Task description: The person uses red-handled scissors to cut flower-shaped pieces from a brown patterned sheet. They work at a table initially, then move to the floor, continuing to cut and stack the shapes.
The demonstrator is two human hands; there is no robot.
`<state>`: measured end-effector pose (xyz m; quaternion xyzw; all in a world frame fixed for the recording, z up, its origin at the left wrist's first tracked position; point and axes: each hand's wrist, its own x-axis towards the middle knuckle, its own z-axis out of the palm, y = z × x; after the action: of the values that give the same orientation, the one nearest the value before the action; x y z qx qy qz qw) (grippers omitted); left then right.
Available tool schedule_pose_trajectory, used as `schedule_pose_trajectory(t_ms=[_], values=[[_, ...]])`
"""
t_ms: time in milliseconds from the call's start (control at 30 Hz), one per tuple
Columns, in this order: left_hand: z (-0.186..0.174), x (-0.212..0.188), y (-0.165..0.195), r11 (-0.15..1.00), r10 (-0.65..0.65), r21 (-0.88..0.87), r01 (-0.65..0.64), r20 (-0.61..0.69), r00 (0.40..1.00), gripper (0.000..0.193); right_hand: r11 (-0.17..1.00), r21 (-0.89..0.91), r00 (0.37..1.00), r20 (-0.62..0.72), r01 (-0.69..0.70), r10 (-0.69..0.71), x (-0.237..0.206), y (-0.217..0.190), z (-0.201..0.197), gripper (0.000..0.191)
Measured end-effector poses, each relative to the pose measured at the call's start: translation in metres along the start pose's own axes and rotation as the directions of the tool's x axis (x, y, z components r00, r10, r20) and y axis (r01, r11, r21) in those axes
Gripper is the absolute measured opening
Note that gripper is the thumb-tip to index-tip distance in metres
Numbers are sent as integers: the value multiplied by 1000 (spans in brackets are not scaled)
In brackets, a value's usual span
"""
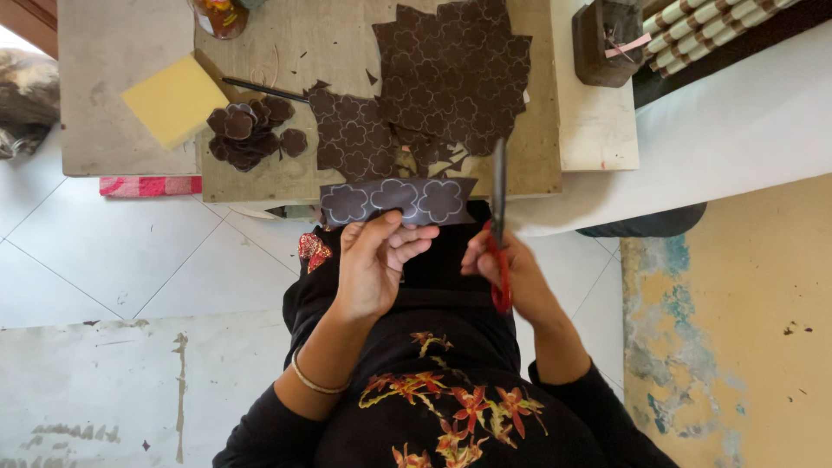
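Note:
My left hand [374, 264] grips the lower edge of a dark brown strip [397, 199] marked with three white flower outlines, held flat in front of me above my lap. My right hand [507, 269] holds red-handled scissors [499, 227], their dark blades pointing away from me just past the strip's right end. Ahead on the low wooden board [286, 43] lie larger brown sheets [451, 74] with the same flower outlines and a pile of cut-out brown flowers [251, 130].
A yellow pad [173, 97] and a dark pencil [264, 89] lie on the board's left part. A dark wooden holder [607, 39] stands at the back right. A jar [221, 16] sits at the top. White tiled floor spreads left; white cloth [719, 130] lies right.

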<state>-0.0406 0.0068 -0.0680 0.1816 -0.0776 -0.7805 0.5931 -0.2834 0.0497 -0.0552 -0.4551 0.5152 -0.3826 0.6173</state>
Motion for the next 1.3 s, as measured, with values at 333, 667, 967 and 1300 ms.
schedule_pose_trajectory(t_ms=[333, 667, 967, 1300], values=[[32, -13, -5, 911, 276, 351, -218, -124, 953, 14, 998, -54, 991, 131, -23, 30, -28, 17, 41, 100], [47, -21, -9, 884, 260, 432, -180, -135, 956, 13, 978, -206, 979, 190, -39, 80, -20, -10, 46, 109], [35, -22, -3, 971, 92, 218, -97, 34, 995, 23, 984, -165, 986, 161, 65, -38, -19, -23, 34, 89], [42, -22, -1, 895, 168, 422, -145, -18, 986, 37, 983, -180, 944, 327, 27, 34, -20, -37, 30, 96]])
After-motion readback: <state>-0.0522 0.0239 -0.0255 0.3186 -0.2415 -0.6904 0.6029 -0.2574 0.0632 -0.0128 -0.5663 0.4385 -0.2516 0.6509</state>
